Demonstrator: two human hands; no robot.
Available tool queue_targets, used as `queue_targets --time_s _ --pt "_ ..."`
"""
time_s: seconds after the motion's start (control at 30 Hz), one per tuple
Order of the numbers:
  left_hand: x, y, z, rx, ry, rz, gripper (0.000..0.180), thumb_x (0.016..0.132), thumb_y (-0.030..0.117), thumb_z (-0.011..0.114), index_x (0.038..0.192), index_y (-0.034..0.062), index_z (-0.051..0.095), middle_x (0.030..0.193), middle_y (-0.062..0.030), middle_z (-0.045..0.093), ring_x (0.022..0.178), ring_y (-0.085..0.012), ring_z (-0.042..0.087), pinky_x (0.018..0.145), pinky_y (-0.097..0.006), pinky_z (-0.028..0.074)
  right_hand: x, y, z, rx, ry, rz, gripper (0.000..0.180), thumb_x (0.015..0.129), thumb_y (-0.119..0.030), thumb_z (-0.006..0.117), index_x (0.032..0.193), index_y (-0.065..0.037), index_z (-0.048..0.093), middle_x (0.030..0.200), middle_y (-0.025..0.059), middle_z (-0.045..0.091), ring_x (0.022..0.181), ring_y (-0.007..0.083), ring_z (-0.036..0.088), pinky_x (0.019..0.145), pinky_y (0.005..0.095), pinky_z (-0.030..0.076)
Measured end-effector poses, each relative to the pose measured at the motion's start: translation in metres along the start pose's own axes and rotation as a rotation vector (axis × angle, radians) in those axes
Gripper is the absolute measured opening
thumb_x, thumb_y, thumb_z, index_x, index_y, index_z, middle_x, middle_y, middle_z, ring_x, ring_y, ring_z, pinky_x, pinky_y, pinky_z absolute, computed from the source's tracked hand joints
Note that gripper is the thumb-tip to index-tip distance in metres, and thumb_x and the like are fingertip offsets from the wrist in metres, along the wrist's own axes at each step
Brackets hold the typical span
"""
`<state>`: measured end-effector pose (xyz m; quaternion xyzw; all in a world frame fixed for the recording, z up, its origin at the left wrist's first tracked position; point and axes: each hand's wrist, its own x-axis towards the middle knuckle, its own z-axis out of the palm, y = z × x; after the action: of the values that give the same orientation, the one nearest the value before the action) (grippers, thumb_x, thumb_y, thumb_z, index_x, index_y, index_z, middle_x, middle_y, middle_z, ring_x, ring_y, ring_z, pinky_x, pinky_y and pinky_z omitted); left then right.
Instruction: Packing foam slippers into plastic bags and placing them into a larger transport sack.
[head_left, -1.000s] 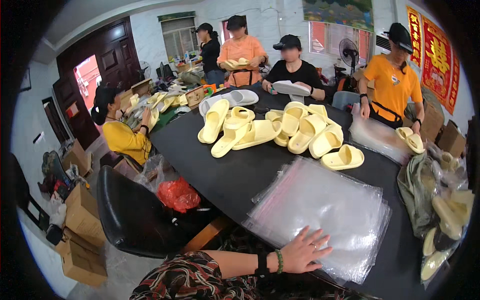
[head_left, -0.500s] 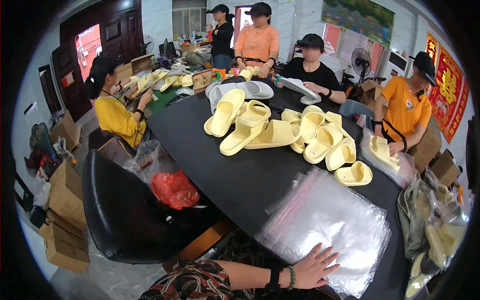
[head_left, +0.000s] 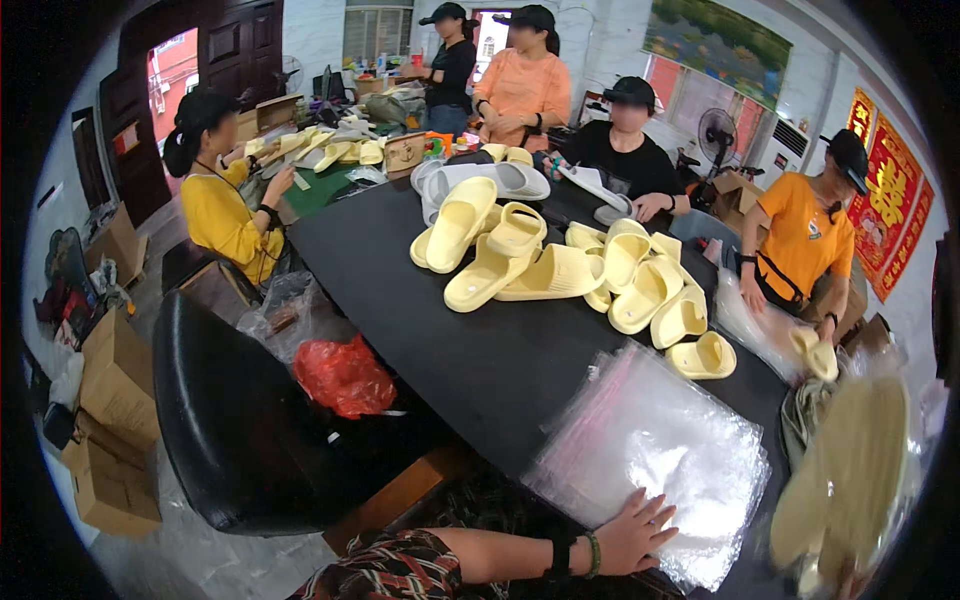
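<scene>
My left hand (head_left: 637,533) lies flat with fingers spread on the near edge of a stack of clear plastic bags (head_left: 650,450). A dark band and a green bead bracelet are on its wrist. At the lower right, a pair of pale yellow slippers (head_left: 850,470) is held up close, smeared by motion. A sliver of my right hand (head_left: 850,583) shows beneath them at the lower edge, gripping them; most of that hand is out of the picture. A pile of yellow slide slippers (head_left: 545,270) lies beyond the bags, with grey slippers (head_left: 520,182) behind it.
The black table (head_left: 400,300) carries all this. At the right a person in orange (head_left: 805,230) handles slippers and a clear bag. Others stand or sit at the far side. A black chair (head_left: 230,430), a red plastic bag (head_left: 345,378) and cardboard boxes (head_left: 115,375) are at the left.
The yellow slippers at the lower right have come up, large and blurred, with my right hand under them. My left hand stays on the bags. The person in orange has shifted slippers toward the table edge.
</scene>
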<state>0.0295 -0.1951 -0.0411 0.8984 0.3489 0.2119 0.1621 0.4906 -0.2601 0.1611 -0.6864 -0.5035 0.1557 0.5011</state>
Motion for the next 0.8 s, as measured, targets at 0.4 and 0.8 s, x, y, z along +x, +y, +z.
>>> queue_targets --time_s 0.4,0.8 --pt "0.007 -0.004 0.016 -0.091 0.168 0.002 0.059 0.094 0.05 0.052 0.139 0.0126 0.052 0.134 -0.0139 0.057 0.125 -0.0383 0.05 0.11 -0.063 0.026 -0.08 -0.041 0.285 -0.755 -0.522 -0.79 0.062 0.075 -0.011 0.073 0.134 -0.007 0.051 0.131 0.0118 0.057 0.121 0.0297 0.052 0.104 0.0429 0.04" --pt "0.014 0.006 -0.003 0.102 0.253 0.073 0.053 0.084 0.041 0.067 0.128 0.0109 0.063 0.126 -0.0131 0.059 0.121 -0.0315 0.05 0.102 -0.058 0.034 -0.101 -0.031 0.248 -0.73 -0.249 -0.763 0.059 0.071 -0.013 0.078 0.125 -0.007 0.054 0.133 0.015 0.053 0.121 0.0324 0.052 0.1 0.0447 0.041"
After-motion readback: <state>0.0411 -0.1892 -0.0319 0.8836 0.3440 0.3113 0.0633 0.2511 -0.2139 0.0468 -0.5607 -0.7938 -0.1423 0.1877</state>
